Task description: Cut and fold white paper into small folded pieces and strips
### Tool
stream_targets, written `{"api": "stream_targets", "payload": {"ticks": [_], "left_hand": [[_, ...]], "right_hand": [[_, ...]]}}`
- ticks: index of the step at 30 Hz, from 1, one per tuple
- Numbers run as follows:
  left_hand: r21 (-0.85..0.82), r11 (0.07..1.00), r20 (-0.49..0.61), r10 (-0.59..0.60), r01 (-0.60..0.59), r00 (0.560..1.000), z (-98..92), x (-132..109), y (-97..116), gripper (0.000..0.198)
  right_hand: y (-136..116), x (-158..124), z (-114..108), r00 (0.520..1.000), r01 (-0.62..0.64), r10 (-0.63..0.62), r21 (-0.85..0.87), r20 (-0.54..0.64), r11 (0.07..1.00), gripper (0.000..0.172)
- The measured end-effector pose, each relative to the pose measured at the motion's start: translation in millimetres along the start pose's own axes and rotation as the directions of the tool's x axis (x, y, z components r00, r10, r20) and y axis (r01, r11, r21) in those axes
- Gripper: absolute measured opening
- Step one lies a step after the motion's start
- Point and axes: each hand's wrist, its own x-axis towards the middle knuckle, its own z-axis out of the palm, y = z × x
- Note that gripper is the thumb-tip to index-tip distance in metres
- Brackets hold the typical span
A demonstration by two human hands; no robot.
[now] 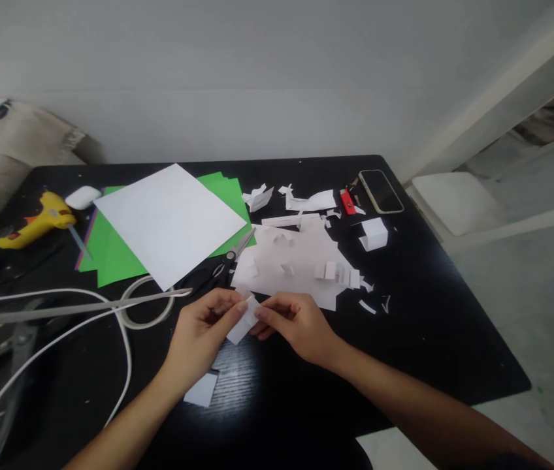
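Observation:
Between my two hands is a small piece of white paper [241, 330], held above the black table. My left hand [207, 321] pinches its left side between thumb and fingers. On the right edge, my right hand [298, 324] has its thumb and fingertips closed. Below my left wrist lies another small white paper piece [201, 390]. Just beyond my hands rests a white sheet [287, 287] with small folded paper pieces on it. Black-handled scissors [230, 256] lie partly open to the left of that sheet.
A large white sheet [172, 222] covers green paper [120, 261]. A yellow glue gun [36, 225] lies far left, with white cables [127, 352] nearer. Paper scraps [316, 199], a red lighter [347, 202], a phone [381, 191] and a folded paper box [374, 234] sit at the back right.

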Motion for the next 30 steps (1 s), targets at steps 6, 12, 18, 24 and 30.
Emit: {"api": "stream_targets", "payload": {"ticks": [6, 12, 18, 24, 30], "left_hand": [[-0.057, 0.997, 0.032, -0.049, 0.051, 0.998, 0.1, 0.3, 0.8, 0.02], [-0.049, 0.997, 0.074, -0.054, 0.058, 0.996, -1.0, 0.8, 1.0, 0.022], [0.026, 0.998, 0.088, 0.062, -0.065, 0.994, 3.8, 0.1, 3.0, 0.015], [0.072, 0.991, 0.078, 0.105, -0.11, 0.991, 2.4, -1.9, 5.4, 0.022], [0.042, 0.993, 0.002, 0.109, -0.109, 0.994, 1.2, -2.1, 2.4, 0.022]], "right_hand": [[1.2, -1.8, 1.0, 0.997, 0.068, -0.068, -0.035, -0.023, 0.997, 0.036], [0.0, -2.3, 1.0, 0.994, 0.102, -0.104, -0.085, -0.019, 0.991, 0.033], [-1.4, -5.6, 0.8, 0.995, 0.099, -0.092, -0.189, 0.045, 0.977, 0.033], [-0.3, -7.4, 2.2, 0.995, 0.101, -0.092, -0.233, 0.046, 0.967, 0.028], [-0.8, -7.5, 2.5, 0.986, 0.166, -0.154, -0.257, 0.066, 0.952, 0.025]]}}
